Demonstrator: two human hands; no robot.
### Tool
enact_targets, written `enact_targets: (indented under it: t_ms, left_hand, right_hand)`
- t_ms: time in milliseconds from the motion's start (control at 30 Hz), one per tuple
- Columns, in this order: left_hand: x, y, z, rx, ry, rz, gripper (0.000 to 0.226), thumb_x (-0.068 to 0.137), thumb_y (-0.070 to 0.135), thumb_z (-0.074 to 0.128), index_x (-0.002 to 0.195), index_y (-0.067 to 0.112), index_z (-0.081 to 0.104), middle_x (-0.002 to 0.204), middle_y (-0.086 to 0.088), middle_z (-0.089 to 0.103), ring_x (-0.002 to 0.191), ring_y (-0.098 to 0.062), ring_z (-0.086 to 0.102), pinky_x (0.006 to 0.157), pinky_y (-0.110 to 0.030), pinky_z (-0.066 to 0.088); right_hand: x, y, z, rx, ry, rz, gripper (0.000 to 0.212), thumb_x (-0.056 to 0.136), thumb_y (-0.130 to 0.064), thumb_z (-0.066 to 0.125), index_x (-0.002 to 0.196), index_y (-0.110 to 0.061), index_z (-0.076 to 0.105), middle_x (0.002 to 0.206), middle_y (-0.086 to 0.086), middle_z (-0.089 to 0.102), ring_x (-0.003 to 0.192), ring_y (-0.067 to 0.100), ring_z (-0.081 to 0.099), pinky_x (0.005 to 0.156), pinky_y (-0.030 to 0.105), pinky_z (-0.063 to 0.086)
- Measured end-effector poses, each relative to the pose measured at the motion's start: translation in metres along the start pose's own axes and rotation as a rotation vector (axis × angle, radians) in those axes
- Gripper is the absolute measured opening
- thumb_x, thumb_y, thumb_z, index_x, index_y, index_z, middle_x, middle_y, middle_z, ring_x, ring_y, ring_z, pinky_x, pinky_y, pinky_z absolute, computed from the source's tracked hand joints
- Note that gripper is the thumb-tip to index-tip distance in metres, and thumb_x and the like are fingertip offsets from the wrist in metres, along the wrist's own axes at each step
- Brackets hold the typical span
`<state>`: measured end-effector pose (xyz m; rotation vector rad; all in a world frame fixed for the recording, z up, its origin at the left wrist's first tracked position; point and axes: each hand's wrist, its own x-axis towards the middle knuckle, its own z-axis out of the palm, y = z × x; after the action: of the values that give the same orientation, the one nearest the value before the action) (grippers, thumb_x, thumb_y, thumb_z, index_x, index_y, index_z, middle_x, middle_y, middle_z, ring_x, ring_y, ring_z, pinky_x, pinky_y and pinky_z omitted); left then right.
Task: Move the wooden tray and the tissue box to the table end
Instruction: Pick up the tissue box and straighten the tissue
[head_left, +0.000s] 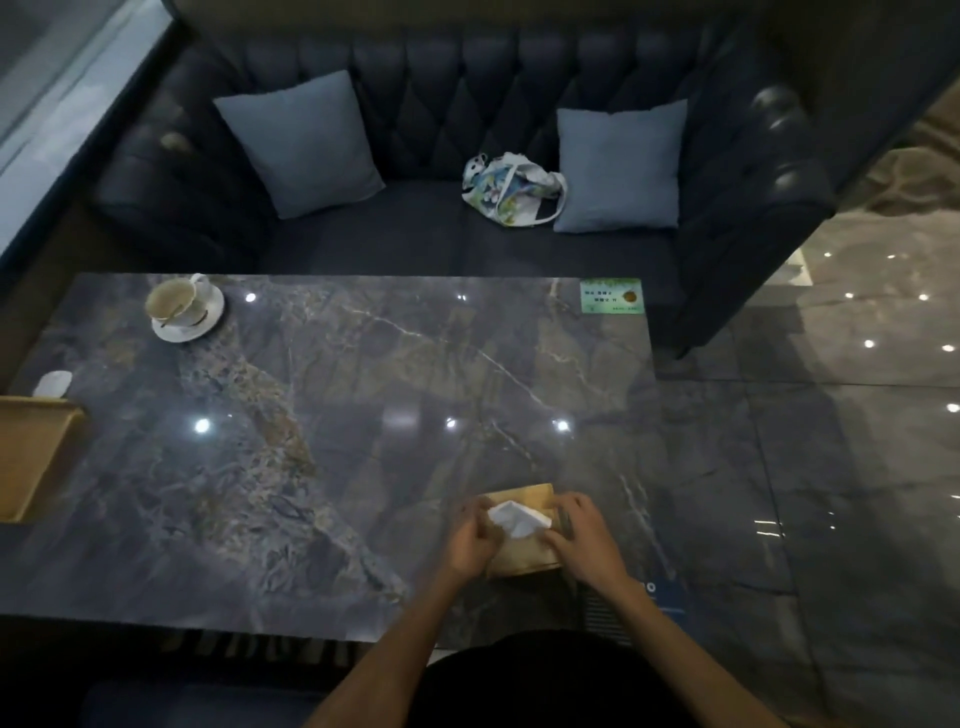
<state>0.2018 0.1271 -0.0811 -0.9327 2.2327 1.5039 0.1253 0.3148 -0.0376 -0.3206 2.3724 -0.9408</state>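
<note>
The tissue box (522, 525) is a light wooden, square-sided box with a white tissue sticking up crumpled from its top. It sits upright on the dark marbled worktop (332, 415) near the front edge, right of centre. The wooden tray (31, 452) is pale, shallow and raised-rimmed, lying flat at the worktop's far left, partly out of frame.

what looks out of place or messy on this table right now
A crumpled white tissue lies loose on the marble table near its left end, just beyond the wooden tray. A used cup and saucer sits at the far left corner. Both hands grip the tissue box, which looks intact.
</note>
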Motion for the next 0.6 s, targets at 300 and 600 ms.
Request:
enact_targets:
  t_ms: [300, 600]
  left_hand:
    - [0.012, 0.019, -0.019, 0.047, 0.102, 0.119, 0.007, 0.066, 0.031, 0.061, 0.067, 0.031, 0.054, 0.086, -0.019, 0.063, 0.082, -0.027, 0.059, 0.073, -0.037, 0.049]
    - [-0.003, 0.024, -0.025, 0.128, -0.021, 0.07, 0.051, 0.072, 0.057, 0.056, 0.094, 0.012, 0.066, 0.109, -0.013, 0.057, 0.1, -0.027, 0.058, 0.086, -0.047, 0.053]
  right_hand:
    - [0.03, -0.004, -0.012, 0.139, 0.001, 0.008, 0.018, 0.087, -0.018, 0.061, 0.104, -0.012, 0.065, 0.113, -0.005, 0.052, 0.104, 0.009, 0.052, 0.091, 0.021, 0.042]
    - [0.028, 0.006, -0.003, 0.294, -0.123, 0.069, 0.019, 0.085, -0.02, 0.066, 0.104, -0.018, 0.066, 0.119, 0.005, 0.052, 0.114, 0.018, 0.051, 0.101, 0.03, 0.044]
